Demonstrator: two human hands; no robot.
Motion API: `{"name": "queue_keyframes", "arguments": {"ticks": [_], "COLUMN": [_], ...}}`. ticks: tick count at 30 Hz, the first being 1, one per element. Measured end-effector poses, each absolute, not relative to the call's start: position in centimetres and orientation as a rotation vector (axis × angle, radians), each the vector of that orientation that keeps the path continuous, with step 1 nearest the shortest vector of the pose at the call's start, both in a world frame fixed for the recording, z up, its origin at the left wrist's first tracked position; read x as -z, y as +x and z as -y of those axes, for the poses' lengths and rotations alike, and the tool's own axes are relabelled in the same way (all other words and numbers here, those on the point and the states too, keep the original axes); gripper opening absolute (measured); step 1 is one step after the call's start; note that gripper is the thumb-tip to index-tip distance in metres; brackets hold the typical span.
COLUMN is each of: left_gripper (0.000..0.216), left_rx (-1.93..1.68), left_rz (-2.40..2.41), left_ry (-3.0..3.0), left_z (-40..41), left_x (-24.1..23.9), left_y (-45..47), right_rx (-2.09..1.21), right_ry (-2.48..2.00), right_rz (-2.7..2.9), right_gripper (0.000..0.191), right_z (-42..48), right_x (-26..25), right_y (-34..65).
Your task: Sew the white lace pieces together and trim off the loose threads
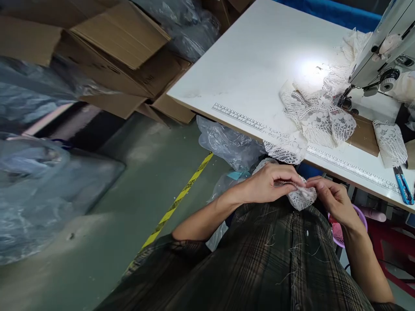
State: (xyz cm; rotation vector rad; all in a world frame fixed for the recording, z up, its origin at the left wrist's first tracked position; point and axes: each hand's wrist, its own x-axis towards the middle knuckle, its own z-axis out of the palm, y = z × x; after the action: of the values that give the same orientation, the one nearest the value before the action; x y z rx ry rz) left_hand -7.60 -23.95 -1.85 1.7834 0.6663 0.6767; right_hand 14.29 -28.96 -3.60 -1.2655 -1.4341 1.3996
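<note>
Close to my body, just in front of the table edge, both hands pinch a piece of white lace point(302, 199). My left hand point(275, 183) has thumb and fingers closed on its left side. On its right side, my right hand point(333, 196) grips the lace between thumb and fingertips. More white lace point(319, 116) lies bunched on the table and hangs over the front edge. It reaches back to the sewing machine point(372, 73), around the needle area. Whether the held piece joins the lace on the table cannot be made out.
The white table point(246, 65) has a printed ruler along its front edge. Blue thread snips point(403, 185) and a folded lace bundle point(390, 142) lie at the right. Cardboard boxes point(126, 39) and plastic bags point(48, 194) fill the left. A purple basket point(362, 218) stands below.
</note>
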Motion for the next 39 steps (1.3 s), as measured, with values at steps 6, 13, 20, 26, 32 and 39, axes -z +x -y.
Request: {"name": "queue_keyframes", "arguments": {"ticks": [6, 13, 20, 26, 32, 39], "left_gripper": [0.028, 0.020, 0.022, 0.018, 0.023, 0.022], "left_rx": [-0.691, -0.720, -0.707, -0.663, -0.533, -0.490], "left_rz": [-0.600, -0.725, -0.793, -0.793, -0.771, -0.752], "left_ry": [2.058, 1.832, 1.784, 1.834, 1.600, 1.524], "left_z": [23.9, 24.5, 24.4, 24.0, 23.5, 23.1], "left_x": [2.2, 2.4, 3.3, 3.3, 3.6, 4.2], "left_y": [-7.4, -7.2, -7.3, -7.4, -7.7, -7.9], "right_rx": [-1.460, -1.371, -1.227, -1.262, -1.410, -1.531], "right_ry": [-1.283, -1.173, -1.224, -1.225, -1.211, -1.264], "right_rz": [1.445, 1.354, 1.379, 1.348, 1.280, 1.185], "right_gripper": [0.051, 0.020, 0.016, 0.018, 0.025, 0.031], "right_z": [28.9, 29.3, 29.8, 29.8, 29.6, 29.4], "right_x": [3.7, 3.9, 4.2, 4.3, 4.3, 4.5], "right_y": [13.8, 13.4, 13.3, 13.2, 13.3, 13.1]}}
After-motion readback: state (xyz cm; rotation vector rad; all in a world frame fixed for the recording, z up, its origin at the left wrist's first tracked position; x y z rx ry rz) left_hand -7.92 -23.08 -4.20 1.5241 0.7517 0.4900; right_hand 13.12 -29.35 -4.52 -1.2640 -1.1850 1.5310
